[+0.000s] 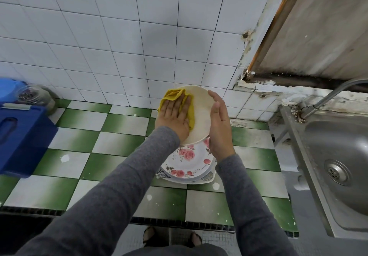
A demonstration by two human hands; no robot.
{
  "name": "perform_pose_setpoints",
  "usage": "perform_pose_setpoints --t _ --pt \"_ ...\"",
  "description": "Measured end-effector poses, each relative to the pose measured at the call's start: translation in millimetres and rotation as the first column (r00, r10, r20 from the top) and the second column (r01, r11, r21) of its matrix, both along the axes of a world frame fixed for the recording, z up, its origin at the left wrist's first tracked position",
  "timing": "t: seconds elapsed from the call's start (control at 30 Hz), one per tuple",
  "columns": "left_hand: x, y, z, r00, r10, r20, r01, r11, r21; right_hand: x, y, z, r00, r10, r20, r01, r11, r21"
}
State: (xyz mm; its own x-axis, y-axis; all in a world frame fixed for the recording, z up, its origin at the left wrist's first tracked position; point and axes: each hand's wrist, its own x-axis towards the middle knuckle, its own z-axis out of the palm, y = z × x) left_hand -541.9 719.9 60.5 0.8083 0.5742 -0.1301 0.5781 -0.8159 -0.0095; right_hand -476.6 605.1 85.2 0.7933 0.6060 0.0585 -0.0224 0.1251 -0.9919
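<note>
Cream plate (pixel 201 116) is held up off the tabletop (pixel 79 136), tilted with its face toward the camera, just above a stack of flowered plates (pixel 185 162) that sits on the green and white checked tiles near the wall; the left hand (pixel 173 116) lies spread and flat, fingers straight, pressing a yellow cloth (pixel 174 95) against the left part of the plate's face; the right hand (pixel 220 128) cups the plate's right rim, thumb at the front and fingers wrapped behind, though how far they curl at the back is hidden; the work in hand looks to be wiping the plate; the plate looks stiff and of fair weight for its size, likely ceramic or melamine, and if ceramic it would chip or break on these hard tiles or on the plates beneath; a smooth, possibly damp surface will be slippery, so the sound hold is at the rim, thumb on one face and fingers on the other, opposite the pressing hand so the push of the cloth is met; the cloth is soft and limp and bunches at its upper edge; a steel sink (pixel 338 156) with a tap (pixel 328 96) stands to the right, a blue box (pixel 20 136) and a glass jar (pixel 33 96) to the far left.
</note>
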Motion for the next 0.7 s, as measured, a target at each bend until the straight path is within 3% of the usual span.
perform_pose_setpoints --t 0.17,0.33,0.47,0.57,0.63,0.7 --pt "0.7 -5.0 8.7 0.983 -0.177 -0.045 0.163 0.963 -0.216 15.9 3.6 10.0 0.983 -0.035 0.178 0.043 0.998 -0.042" --pt "-3.1 -13.8 16.2 0.954 -0.273 0.128 0.300 0.825 -0.479 22.0 0.9 13.2 0.987 -0.051 0.152 0.054 0.998 -0.013" --pt "-4.7 -24.7 36.7 0.938 -0.228 0.261 0.346 0.638 -0.688 18.1 3.6 17.6 0.993 -0.032 0.113 0.032 0.999 -0.002" --pt "0.0 -31.7 35.7 0.909 -0.026 0.417 0.376 0.485 -0.790 13.8 6.9 23.0 0.991 0.012 0.131 -0.012 1.000 0.003" --pt "5.3 -33.9 36.0 0.891 0.043 0.452 0.372 0.501 -0.781 10.8 10.4 24.3 0.992 0.034 0.121 -0.036 0.999 0.012" --pt "13.5 -32.4 34.0 0.890 0.036 0.455 0.352 0.583 -0.732 7.3 13.3 24.4 0.995 0.052 0.085 -0.056 0.998 0.040"
